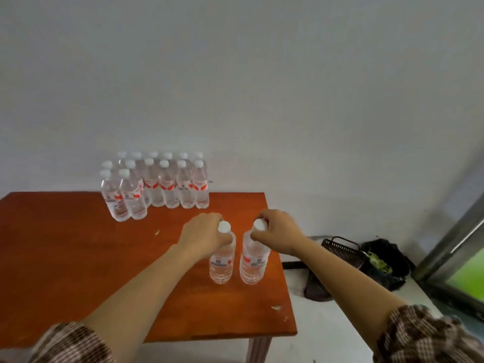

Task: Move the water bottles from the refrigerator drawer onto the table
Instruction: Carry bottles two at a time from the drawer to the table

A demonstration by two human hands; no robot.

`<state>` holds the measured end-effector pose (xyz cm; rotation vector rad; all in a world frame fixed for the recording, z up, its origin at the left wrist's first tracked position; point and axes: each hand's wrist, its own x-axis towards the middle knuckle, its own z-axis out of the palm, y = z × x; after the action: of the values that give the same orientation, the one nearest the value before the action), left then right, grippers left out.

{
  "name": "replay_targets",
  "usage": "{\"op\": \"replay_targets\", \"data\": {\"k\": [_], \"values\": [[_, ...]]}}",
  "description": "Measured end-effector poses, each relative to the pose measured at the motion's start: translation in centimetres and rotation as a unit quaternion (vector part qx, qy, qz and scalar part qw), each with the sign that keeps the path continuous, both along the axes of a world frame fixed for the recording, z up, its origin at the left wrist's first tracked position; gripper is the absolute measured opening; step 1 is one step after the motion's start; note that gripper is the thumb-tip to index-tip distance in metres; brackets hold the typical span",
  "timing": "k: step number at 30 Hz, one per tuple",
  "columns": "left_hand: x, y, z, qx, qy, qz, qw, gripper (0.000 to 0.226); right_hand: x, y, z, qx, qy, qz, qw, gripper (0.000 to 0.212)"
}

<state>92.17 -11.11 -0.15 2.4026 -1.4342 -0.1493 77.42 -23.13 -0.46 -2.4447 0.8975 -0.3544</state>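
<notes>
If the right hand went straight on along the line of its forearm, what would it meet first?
Probably the right end of the bottle group at the back of the table. The right hand seems to pass beyond the left hand, though depth is unclear.

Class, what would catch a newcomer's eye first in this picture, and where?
The left hand and right hand each grip a bottle's neck: left bottle, right bottle, upright at the table's right side. Behind them, a cluster of white-capped bottles stands at the table's far edge.
</notes>
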Motion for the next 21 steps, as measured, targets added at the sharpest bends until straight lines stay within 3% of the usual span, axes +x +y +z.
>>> {"op": "replay_targets", "data": {"k": [6, 21], "values": [[10.9, -1.3, -0.4, -0.004, 0.014, 0.031, 0.999, 0.019, 11.4, -2.3, -0.8, -0.001, -0.006, 0.001, 1.000, 0.019], [33.4, -5.8, -4.2, 0.024, 0.070, -0.004, 0.997, 0.019, 34.2, -5.9, -3.8, 0.076, 0.016, -0.017, 0.997, 0.024]]}}
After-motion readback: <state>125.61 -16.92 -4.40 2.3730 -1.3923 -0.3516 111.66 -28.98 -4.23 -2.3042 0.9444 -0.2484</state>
